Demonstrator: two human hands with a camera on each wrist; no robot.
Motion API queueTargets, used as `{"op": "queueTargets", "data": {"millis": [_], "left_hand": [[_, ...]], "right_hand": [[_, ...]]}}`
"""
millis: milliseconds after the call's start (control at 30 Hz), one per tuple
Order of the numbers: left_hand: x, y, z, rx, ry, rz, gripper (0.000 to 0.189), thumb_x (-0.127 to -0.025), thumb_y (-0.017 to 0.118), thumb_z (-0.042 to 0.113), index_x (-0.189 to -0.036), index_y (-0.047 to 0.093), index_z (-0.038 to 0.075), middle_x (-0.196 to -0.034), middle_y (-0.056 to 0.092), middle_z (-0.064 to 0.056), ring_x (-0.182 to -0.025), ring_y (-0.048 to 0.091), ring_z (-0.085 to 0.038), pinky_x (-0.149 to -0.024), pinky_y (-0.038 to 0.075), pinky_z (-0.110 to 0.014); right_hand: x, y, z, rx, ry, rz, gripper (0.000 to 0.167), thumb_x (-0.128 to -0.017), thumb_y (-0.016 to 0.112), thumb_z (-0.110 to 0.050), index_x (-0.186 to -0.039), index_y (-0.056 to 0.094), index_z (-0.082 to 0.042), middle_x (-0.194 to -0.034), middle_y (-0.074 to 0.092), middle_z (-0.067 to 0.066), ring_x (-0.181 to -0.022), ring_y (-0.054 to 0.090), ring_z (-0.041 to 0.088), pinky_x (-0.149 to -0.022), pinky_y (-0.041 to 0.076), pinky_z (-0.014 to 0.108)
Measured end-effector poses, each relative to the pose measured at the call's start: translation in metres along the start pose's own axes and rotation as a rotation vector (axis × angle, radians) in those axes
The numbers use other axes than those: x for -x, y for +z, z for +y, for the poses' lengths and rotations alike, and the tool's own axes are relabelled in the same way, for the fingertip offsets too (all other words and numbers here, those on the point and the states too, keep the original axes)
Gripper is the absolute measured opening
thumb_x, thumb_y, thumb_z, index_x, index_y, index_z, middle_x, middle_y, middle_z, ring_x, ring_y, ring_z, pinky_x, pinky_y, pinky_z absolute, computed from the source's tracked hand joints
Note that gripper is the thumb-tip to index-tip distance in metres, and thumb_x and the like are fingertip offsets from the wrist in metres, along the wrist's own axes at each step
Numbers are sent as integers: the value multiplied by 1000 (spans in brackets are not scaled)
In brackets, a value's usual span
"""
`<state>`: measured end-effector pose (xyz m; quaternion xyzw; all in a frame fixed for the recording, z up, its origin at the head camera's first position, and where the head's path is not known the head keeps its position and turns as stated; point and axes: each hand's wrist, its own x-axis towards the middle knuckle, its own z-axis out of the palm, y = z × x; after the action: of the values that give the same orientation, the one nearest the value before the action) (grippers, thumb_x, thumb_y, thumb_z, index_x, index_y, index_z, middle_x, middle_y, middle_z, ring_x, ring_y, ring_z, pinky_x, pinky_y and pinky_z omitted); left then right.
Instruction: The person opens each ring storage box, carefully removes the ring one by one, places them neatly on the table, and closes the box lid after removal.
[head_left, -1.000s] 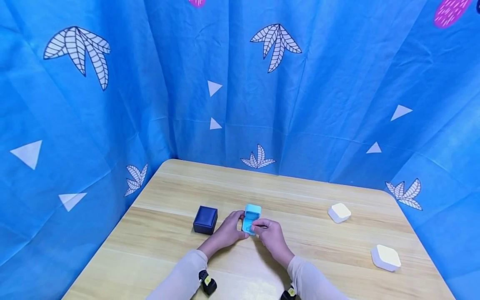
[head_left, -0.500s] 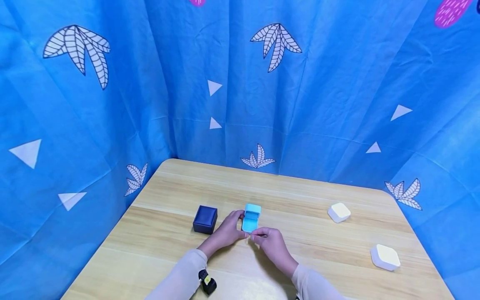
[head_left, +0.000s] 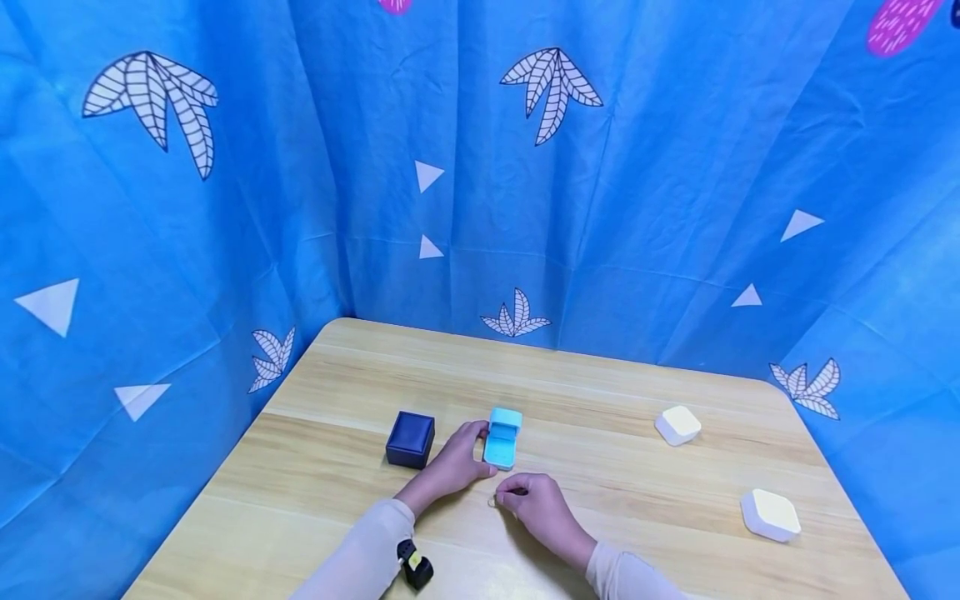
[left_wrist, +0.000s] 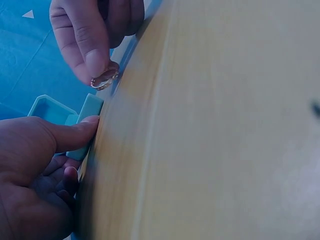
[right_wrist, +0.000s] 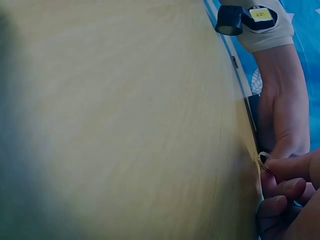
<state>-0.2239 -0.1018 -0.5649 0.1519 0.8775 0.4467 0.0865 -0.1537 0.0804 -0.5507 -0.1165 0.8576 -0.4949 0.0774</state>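
Observation:
A small ring (left_wrist: 106,79) is pinched between the thumb and finger of my right hand (head_left: 542,510), just in front of the ring box in the head view. The ring also shows in the right wrist view, a thin band (right_wrist: 262,161) at the fingertips. My left hand (head_left: 450,462) grips the light turquoise ring box (head_left: 500,451) by its side, thumb at the front edge in the left wrist view. The box stands on the table with its lid (head_left: 506,418) raised and its inside facing me.
A dark blue box (head_left: 411,439) with its lid down stands left of my left hand. Two white rounded boxes (head_left: 678,426) lie on the right side of the wooden table (head_left: 600,400). Behind the table hangs a blue patterned curtain (head_left: 645,208).
My right hand has drawn back from inside the ring box toward me, bringing the ring out. The left hand and the box have stayed in place.

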Motion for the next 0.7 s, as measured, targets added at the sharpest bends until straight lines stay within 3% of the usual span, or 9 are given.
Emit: {"op": "queueTargets", "data": {"millis": [200, 700], "left_hand": [[0, 0, -1, 0, -3, -1, 74, -82, 82, 14, -144, 45, -3, -134, 54, -16, -132, 49, -34, -114, 39, -52], [-2, -1, 0, -9, -6, -1, 74, -83, 82, 13, -144, 45, -2, -133, 54, -16, -131, 50, -34, -113, 39, -53]], "right_hand": [[1, 2, -1, 47, -37, 11, 5, -87, 74, -9, -87, 79, -12, -85, 77, -4, -87, 69, 9, -79, 52, 23], [-1, 3, 0, 88, -42, 26, 3, -87, 76, -11, -87, 79, -11, -85, 76, -5, -84, 67, 7, -75, 52, 22]]}}
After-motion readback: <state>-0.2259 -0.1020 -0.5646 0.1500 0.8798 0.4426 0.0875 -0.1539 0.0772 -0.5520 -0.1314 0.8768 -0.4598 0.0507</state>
